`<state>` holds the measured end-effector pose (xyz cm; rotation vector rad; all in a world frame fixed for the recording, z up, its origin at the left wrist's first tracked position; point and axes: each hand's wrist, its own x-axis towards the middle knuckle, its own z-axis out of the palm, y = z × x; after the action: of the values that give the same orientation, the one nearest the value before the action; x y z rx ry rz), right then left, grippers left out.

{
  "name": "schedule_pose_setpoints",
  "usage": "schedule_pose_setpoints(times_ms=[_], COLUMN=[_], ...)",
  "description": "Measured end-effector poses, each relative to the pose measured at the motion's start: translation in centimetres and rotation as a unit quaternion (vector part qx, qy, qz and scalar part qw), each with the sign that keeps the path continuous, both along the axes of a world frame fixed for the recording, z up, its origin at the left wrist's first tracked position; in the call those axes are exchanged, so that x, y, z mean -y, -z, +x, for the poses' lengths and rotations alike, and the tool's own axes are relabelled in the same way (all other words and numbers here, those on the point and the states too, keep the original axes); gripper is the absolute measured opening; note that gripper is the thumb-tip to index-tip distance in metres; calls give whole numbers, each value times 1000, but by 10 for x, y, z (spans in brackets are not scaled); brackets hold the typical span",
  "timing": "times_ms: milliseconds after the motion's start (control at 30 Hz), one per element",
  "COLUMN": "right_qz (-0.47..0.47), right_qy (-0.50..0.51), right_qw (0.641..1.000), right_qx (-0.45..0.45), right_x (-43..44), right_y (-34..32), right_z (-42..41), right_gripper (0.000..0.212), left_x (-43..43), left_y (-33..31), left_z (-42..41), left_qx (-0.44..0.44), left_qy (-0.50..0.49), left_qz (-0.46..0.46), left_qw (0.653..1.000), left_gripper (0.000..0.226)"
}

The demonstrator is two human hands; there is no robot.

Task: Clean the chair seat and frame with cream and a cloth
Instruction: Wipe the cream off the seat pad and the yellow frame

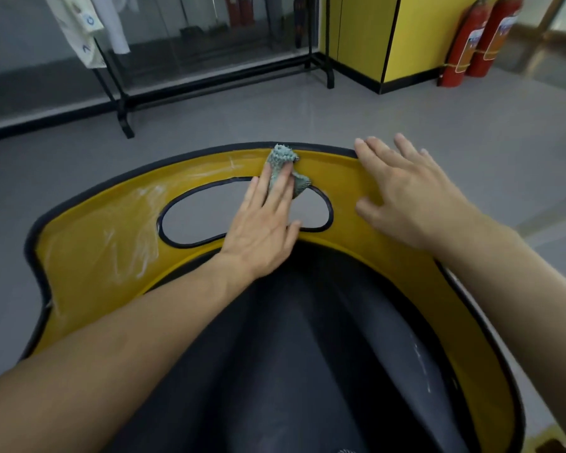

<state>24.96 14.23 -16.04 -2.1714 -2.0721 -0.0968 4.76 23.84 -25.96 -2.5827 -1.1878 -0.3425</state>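
Yellow plastic, glossy and edged with a dark trim, makes up the curved chair back [337, 178] that fills the middle of the view, and an oval cut-out [206, 214] in it lets the grey floor [275, 116] show through. The left hand [262, 233] lies flat with its fingers stretched out, pressing a pale blue-green cloth [283, 161] against the top band of the back, just above the cut-out; the cloth bunches out past the fingertips and touches the dark rim. The right hand [406, 194] rests open, palm down, on the yellow surface just beside it, gripping nothing. White streaks of cream [134, 230] are smeared over the left part of the yellow shell, thickest beside the cut-out and thinner along the upper band. Below the hands the dark seat [307, 338] slopes towards the viewer, with a few faint whitish marks on its right side. Around the chair the room is plain: a black metal rack [125, 103] with light fabric hanging from it stands by a glass wall, a yellow panel with black edging [406, 37] sits in the far corner, and two red fire extinguishers [481, 40] lean together beside it.
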Motion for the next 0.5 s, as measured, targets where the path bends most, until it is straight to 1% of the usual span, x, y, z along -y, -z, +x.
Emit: schedule_pose_setpoints(times_ms=[67, 100, 133, 200, 267, 300, 367, 500], right_qz=[-21, -27, -26, -12, -2, -2, -5, -50], right_qy=[-18, -15, -9, -2, 0, 3, 5, 9], right_qw=[1000, 1000, 1000, 1000, 1000, 1000, 1000, 998], right_qx=[7, -3, -13, -1, 6, 2, 0, -27], right_x=[-11, -14, -16, -15, -14, -15, -16, -15], right_y=[-7, -9, -9, -4, -1, -1, -2, -8], right_z=[-3, -5, -6, -8, -8, -8, -8, -9], right_gripper=[76, 76, 75, 72, 71, 72, 76, 85], left_x=[10, 15, 19, 24, 23, 19, 8, -12], left_y=[0, 1, 1, 3, 1, -1, -4, -6], left_z=[14, 23, 32, 48, 55, 53, 35, -35], left_qx=[46, 56, 51, -4, -58, -77, -80, -83], left_qy=[-10, 3, 35, 118, 142, 136, 96, -65], left_qz=[-52, -66, -66, -27, 17, 39, 50, 44], left_qw=[998, 996, 996, 993, 988, 987, 991, 993], left_gripper=[78, 78, 77, 71, 69, 69, 72, 80])
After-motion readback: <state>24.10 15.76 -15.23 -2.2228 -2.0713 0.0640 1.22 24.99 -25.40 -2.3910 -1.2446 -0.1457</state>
